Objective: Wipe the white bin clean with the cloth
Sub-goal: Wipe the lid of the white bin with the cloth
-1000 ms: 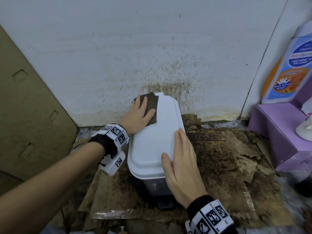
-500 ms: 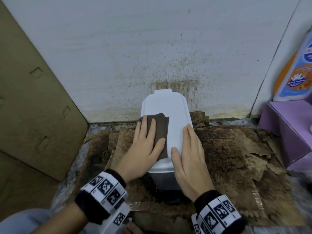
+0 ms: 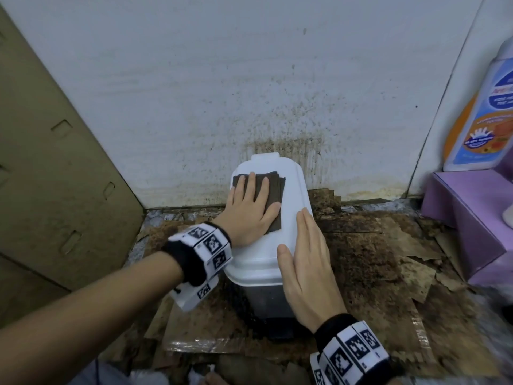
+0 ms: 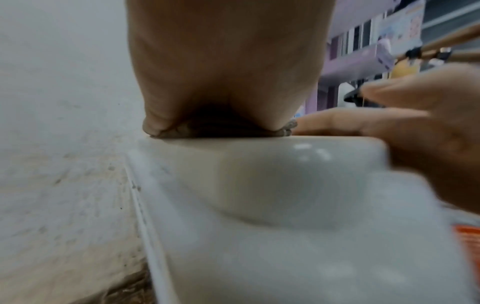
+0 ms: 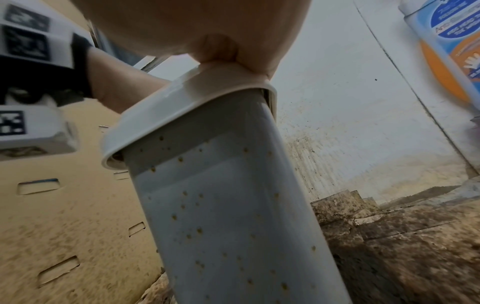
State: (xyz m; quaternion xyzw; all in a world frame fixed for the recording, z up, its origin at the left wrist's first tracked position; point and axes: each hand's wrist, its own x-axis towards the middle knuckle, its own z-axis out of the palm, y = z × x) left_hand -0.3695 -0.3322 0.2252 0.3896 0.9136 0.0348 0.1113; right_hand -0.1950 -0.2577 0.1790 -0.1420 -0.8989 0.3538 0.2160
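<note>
- Stained cardboard (image 3: 369, 245) covers the floor under a white wall (image 3: 194, 79) speckled with brown marks just behind the white bin (image 3: 291, 207).
- White bin stands on that cardboard against the wall, lid closed; its side (image 5: 233, 216) carries small brown spots.
- Left hand (image 3: 249, 212) lies flat on the far left part of the bin's lid, fingers straight and slightly spread, pressing the dark folded cloth (image 3: 273, 195) down onto it.
- Right hand (image 3: 305, 268) rests flat along the near right edge of the bin's lid, fingers straight and together, thumb out to the left, grasping nothing.
- Both forearms reach forward toward the bin, each wrist wearing a black band with patterned white blocks.
- Right of the bin sits a purple box (image 3: 469, 218) with an orange-and-blue bottle (image 3: 483, 112) on it.
- Left of the bin, a brown cardboard panel (image 3: 55, 162) leans.
</note>
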